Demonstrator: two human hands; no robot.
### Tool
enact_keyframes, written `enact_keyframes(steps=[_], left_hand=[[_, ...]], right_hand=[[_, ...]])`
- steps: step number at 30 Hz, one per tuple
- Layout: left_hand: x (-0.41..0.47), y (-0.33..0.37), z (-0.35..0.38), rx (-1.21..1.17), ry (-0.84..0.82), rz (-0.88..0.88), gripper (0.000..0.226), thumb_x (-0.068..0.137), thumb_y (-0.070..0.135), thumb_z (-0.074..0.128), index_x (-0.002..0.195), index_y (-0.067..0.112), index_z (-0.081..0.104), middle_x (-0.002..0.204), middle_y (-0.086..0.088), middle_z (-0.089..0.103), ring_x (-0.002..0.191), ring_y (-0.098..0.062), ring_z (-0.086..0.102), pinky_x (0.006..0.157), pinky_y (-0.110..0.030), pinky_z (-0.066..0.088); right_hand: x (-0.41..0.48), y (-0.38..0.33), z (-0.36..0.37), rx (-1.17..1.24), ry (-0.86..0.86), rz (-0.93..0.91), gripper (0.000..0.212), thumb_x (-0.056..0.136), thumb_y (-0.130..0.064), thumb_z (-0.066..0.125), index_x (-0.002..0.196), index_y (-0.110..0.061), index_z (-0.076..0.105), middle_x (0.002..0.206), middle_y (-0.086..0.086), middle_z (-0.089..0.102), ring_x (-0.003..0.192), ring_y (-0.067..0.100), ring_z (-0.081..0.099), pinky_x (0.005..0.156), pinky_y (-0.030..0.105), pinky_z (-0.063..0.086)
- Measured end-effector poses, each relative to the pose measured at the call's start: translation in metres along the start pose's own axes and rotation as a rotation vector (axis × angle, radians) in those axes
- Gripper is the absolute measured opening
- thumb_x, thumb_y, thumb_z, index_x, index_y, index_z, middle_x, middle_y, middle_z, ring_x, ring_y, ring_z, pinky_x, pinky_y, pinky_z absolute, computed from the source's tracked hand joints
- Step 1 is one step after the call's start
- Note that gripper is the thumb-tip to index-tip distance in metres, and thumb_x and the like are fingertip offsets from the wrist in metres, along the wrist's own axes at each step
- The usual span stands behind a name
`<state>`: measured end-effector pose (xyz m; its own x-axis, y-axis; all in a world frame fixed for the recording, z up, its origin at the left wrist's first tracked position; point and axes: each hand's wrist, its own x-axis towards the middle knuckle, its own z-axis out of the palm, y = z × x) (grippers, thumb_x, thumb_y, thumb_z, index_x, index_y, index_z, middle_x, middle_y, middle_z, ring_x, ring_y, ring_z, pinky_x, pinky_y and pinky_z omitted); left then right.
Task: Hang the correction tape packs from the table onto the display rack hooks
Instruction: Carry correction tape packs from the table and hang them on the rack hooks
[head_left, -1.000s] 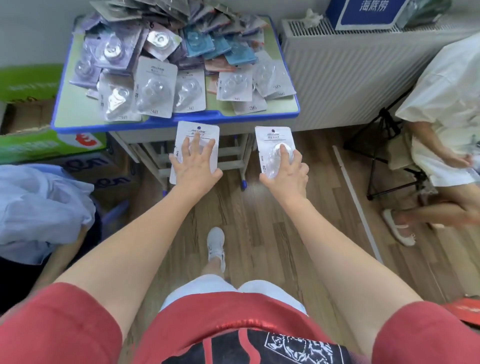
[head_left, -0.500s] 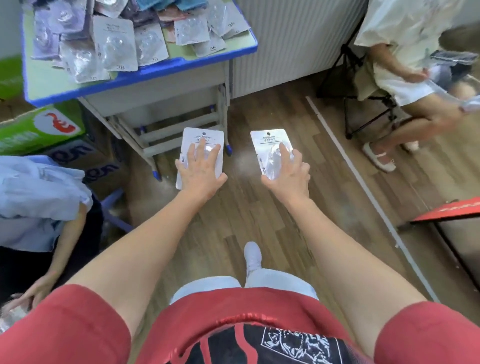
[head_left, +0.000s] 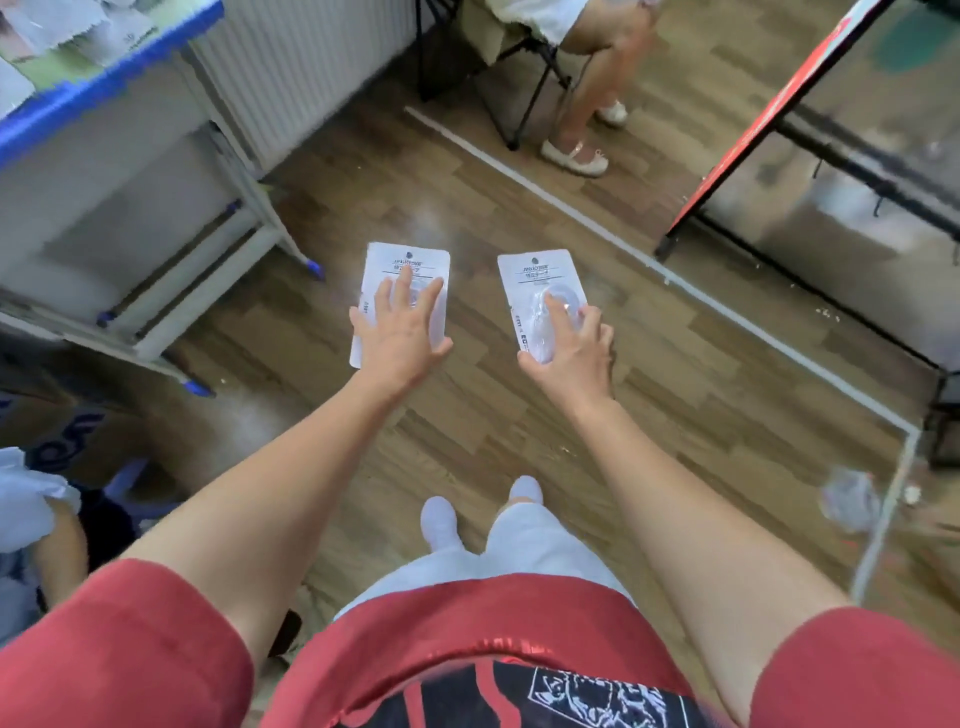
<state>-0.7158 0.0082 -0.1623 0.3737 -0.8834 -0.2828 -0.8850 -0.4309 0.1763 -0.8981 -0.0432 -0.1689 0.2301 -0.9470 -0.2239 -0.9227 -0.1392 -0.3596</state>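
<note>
Each hand carries one white correction tape pack in the air above the wooden floor. My left hand (head_left: 400, 338) lies palm down with spread fingers over the left pack (head_left: 408, 260) and holds it. My right hand (head_left: 576, 353) grips the right pack (head_left: 535, 270) over its clear blister. The blue-edged table (head_left: 78, 88) with more packs (head_left: 67, 26) is at the upper left. The display rack (head_left: 779, 98), with a black frame and a red edge, stands at the right; its hook rail (head_left: 857, 171) is blurred.
A person sits on a folding chair (head_left: 519, 62) at the top, feet on the floor. A white radiator (head_left: 301, 62) lines the wall. A white strip (head_left: 675, 275) crosses the floor before the rack. Cardboard boxes (head_left: 52, 431) and another person (head_left: 31, 519) are at the left.
The view has swung right, from the table toward the rack. Both hands keep hold of their packs and have moved away from the table.
</note>
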Motion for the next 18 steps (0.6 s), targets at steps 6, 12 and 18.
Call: enact_keyframes(steps=[6,12,18], left_hand=[[-0.025,0.101,0.024,0.066,-0.077,0.235,0.071,0.090,0.039,0.055,0.150,0.033,0.018,0.160,-0.003,0.002,0.145,-0.025,0.006,0.110,-0.059,0.017],[-0.057,0.224,0.041,0.095,-0.039,0.404,0.072,0.089,0.039,0.058,0.149,0.033,0.020,0.160,-0.004,0.004,0.145,-0.026,0.007,0.110,-0.057,0.018],[-0.099,0.345,0.061,0.051,-0.002,0.504,0.072,0.089,0.039,0.055,0.150,0.033,0.018,0.160,-0.003,0.002,0.146,-0.024,0.004,0.110,-0.055,0.016]], right_hand=[[-0.052,0.096,-0.030,0.088,0.123,0.203,0.071,0.083,-0.036,0.065,0.146,-0.030,0.033,0.133,0.012,0.033,0.116,0.034,0.035,0.097,0.037,0.033],[-0.102,0.209,-0.070,0.123,0.201,0.362,0.073,0.084,-0.038,0.064,0.148,-0.029,0.030,0.140,0.012,0.028,0.119,0.035,0.033,0.100,0.037,0.031],[-0.143,0.319,-0.120,0.131,0.260,0.476,0.073,0.086,-0.040,0.061,0.148,-0.031,0.026,0.143,0.010,0.023,0.121,0.035,0.031,0.103,0.042,0.033]])
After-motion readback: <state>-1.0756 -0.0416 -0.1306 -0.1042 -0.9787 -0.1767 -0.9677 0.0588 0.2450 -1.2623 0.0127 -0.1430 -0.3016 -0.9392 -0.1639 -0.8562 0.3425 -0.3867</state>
